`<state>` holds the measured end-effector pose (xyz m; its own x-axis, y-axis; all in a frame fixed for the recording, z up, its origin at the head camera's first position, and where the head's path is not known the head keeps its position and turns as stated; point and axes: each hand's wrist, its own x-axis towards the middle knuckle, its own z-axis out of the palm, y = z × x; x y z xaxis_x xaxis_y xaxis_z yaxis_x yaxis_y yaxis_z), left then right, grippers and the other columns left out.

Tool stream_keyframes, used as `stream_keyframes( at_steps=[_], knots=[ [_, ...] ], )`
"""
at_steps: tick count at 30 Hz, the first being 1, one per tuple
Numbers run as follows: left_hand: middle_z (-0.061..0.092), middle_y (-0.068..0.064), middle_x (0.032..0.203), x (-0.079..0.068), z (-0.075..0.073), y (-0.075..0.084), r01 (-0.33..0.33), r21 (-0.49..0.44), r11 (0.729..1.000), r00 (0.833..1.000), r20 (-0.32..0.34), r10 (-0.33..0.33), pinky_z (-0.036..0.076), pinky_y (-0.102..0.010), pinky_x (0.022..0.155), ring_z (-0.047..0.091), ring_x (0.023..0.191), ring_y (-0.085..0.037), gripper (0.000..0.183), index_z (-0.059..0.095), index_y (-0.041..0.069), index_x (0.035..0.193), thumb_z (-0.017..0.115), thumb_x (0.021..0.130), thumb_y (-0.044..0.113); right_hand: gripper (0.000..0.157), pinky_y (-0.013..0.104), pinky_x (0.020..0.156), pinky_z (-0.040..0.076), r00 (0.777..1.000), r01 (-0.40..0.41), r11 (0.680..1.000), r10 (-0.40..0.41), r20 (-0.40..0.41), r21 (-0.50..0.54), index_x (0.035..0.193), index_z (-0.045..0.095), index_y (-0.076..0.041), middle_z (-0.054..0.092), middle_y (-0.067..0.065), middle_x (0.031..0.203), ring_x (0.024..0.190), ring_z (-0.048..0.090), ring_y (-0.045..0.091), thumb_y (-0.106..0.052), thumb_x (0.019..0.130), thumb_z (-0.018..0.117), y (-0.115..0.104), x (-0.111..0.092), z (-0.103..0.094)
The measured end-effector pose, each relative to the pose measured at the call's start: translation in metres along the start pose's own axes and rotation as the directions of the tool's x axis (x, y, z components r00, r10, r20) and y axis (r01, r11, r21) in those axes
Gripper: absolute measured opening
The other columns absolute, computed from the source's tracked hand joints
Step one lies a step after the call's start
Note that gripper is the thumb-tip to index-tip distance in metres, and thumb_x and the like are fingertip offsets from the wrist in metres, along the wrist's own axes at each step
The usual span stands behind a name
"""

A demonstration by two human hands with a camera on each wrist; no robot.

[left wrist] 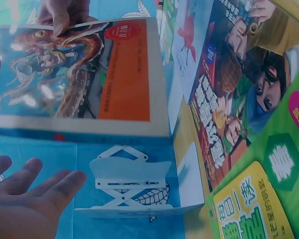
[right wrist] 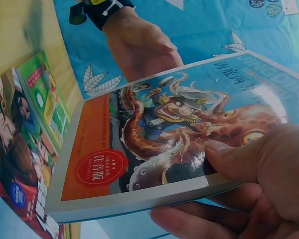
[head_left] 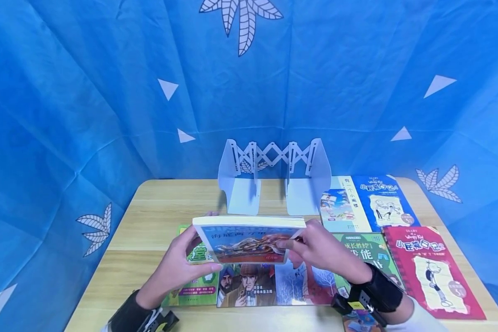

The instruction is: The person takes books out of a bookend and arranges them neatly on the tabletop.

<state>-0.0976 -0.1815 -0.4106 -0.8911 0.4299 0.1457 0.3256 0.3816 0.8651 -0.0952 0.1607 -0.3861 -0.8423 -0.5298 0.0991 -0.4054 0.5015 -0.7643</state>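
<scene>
A paperback book (head_left: 249, 244) with an octopus and a capped figure on its cover is held tilted above the table. My right hand (head_left: 328, 249) pinches its right edge, thumb on the cover and fingers underneath, as the right wrist view shows with the book (right wrist: 174, 124) up close. Beside the opposite edge is my left hand (head_left: 178, 265), its fingers extended. In the left wrist view, a gap shows between the left hand's fingers (left wrist: 65, 186) and the book (left wrist: 124, 74).
A white expandable bookend (head_left: 242, 198) stands at the table's back. Below the held book lie a green book (head_left: 199, 297), a detective-cover book (head_left: 246, 293) and a blue-and-red one (head_left: 307, 286). To the right are a red book (head_left: 435, 281), a blue book (head_left: 382, 198) and several others.
</scene>
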Motion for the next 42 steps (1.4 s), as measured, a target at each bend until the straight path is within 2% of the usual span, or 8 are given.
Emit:
stream_keyframes(
  at_steps=[7,11,21,26,31,35,39,42],
  knots=[
    [0.035,-0.007,0.170,0.002,0.007,0.004,-0.034,-0.092,0.995,0.999,0.039,0.037,0.053,-0.029,0.111,0.050,0.144,-0.034,0.094,0.031,0.026,0.163,0.085,0.086,0.013,0.059,0.014,0.043,0.031,0.999,0.041,0.999,-0.041,0.015,-0.014,0.046,0.054,-0.014,0.047,-0.007,0.041,0.035,0.022,-0.009,-0.022,0.103,0.065,-0.003,0.004,0.009],
    [0.043,-0.013,0.163,0.002,0.010,0.004,-0.066,-0.137,0.988,0.996,0.054,0.074,0.059,-0.031,0.103,0.059,0.135,-0.036,0.089,0.034,0.021,0.162,0.082,0.088,0.011,0.062,0.014,0.044,0.038,0.998,0.056,0.998,-0.056,0.015,0.005,0.045,0.048,-0.011,0.046,-0.007,0.040,0.035,0.023,-0.010,-0.024,0.102,0.066,-0.006,0.006,0.012],
    [0.071,-0.012,0.135,0.001,0.010,0.003,-0.030,-0.095,0.995,0.999,0.027,0.033,0.063,-0.033,0.096,0.072,0.120,-0.025,0.050,0.057,0.017,0.141,0.076,0.095,0.017,0.066,0.015,0.042,0.016,1.000,0.001,0.998,-0.003,0.030,0.070,0.046,0.038,-0.009,0.028,-0.014,0.041,0.034,0.022,-0.007,-0.029,0.102,0.066,-0.011,0.009,0.015],
    [0.071,-0.012,0.135,-0.003,0.009,0.004,-0.004,-0.095,0.995,1.000,0.021,0.006,0.063,-0.035,0.095,0.072,0.120,-0.028,0.047,0.058,0.015,0.140,0.074,0.096,0.020,0.065,0.016,0.045,0.013,0.999,-0.009,0.997,0.007,0.038,0.074,0.048,0.035,-0.012,0.021,-0.017,0.045,0.038,0.016,-0.007,-0.031,0.102,0.066,-0.010,0.009,0.018],
    [0.072,-0.012,0.133,-0.005,0.009,0.006,-0.078,-0.052,0.996,0.997,-0.035,0.076,0.064,-0.032,0.094,0.073,0.119,-0.023,0.046,0.058,0.015,0.140,0.073,0.096,0.015,0.063,0.017,0.050,0.012,0.999,-0.015,0.999,0.013,0.042,0.040,0.053,0.030,-0.017,0.015,-0.016,0.051,0.043,0.012,-0.002,-0.036,0.102,0.065,-0.008,0.011,0.021],
    [0.075,-0.008,0.129,-0.005,0.009,0.007,-0.068,-0.055,0.996,0.995,-0.076,0.064,0.064,-0.029,0.092,0.074,0.115,-0.016,0.045,0.060,0.018,0.139,0.074,0.096,0.016,0.059,0.019,0.052,0.014,0.997,-0.033,0.998,0.030,0.067,0.047,0.058,0.029,-0.019,0.014,-0.012,0.055,0.046,0.012,0.002,-0.037,0.103,0.063,-0.008,0.013,0.023],
    [0.076,-0.006,0.126,-0.006,0.007,0.007,0.020,-0.091,0.996,0.991,-0.131,-0.032,0.064,-0.029,0.090,0.076,0.110,-0.014,0.045,0.063,0.019,0.138,0.077,0.095,0.021,0.029,0.019,0.056,0.032,0.997,-0.043,0.997,0.038,0.069,0.070,0.081,0.067,-0.020,0.049,-0.013,0.062,0.053,0.037,0.000,-0.037,0.104,0.061,-0.008,0.016,0.026],
    [0.076,-0.008,0.126,-0.005,0.005,0.006,0.049,-0.072,0.996,0.982,-0.177,-0.061,0.065,-0.030,0.088,0.076,0.108,-0.014,0.045,0.064,0.014,0.138,0.076,0.095,0.022,0.024,0.022,0.067,0.047,0.997,-0.046,0.996,0.041,0.059,0.079,0.122,0.070,-0.022,0.076,-0.007,0.097,0.079,0.067,0.003,-0.035,0.105,0.061,-0.007,0.017,0.026]
  ],
)
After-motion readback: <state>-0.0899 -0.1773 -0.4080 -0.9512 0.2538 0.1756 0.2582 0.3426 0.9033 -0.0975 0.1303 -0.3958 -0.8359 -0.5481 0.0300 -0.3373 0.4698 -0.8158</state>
